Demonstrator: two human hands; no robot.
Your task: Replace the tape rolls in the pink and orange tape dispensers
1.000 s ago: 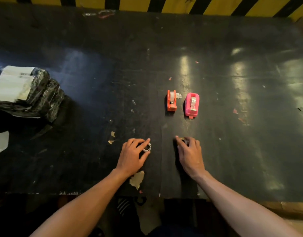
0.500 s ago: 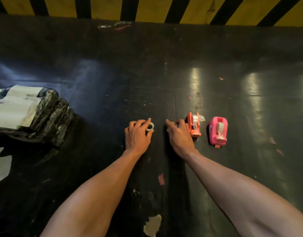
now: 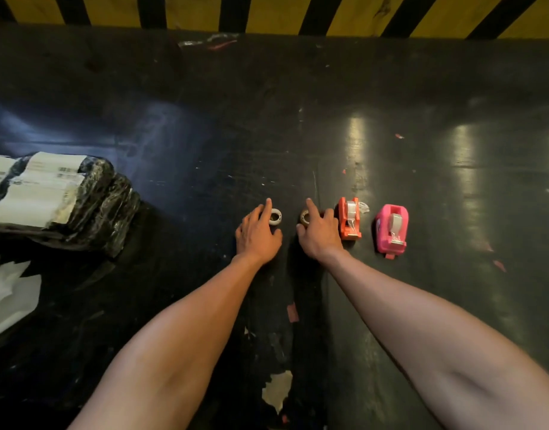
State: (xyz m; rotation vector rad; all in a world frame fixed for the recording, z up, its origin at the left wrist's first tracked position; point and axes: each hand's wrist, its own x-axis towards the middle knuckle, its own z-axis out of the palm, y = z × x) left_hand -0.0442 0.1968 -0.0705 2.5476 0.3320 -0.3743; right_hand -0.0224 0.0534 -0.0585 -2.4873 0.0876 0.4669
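Two small tape rolls lie flat on the dark table. My left hand (image 3: 257,234) holds the white tape roll (image 3: 276,217) between forefinger and thumb. My right hand (image 3: 318,235) holds the brownish tape roll (image 3: 304,216) the same way, its knuckles touching the orange dispenser's side. The orange tape dispenser (image 3: 349,219) stands just right of that hand, with a clear roll in it and a loose tape end at its far side. The pink tape dispenser (image 3: 392,228) sits a little farther right, also loaded with a roll.
A black plastic-wrapped bundle with white labels (image 3: 56,198) lies at the left, white paper (image 3: 9,299) in front of it. A yellow-and-black striped barrier (image 3: 273,10) runs along the table's far edge. Tape scraps and chipped patches dot the tabletop (image 3: 205,135).
Both hands have slid away from me across the table with their rolls, from in front of the dispensers to level with them. In the last half second they hardly moved.
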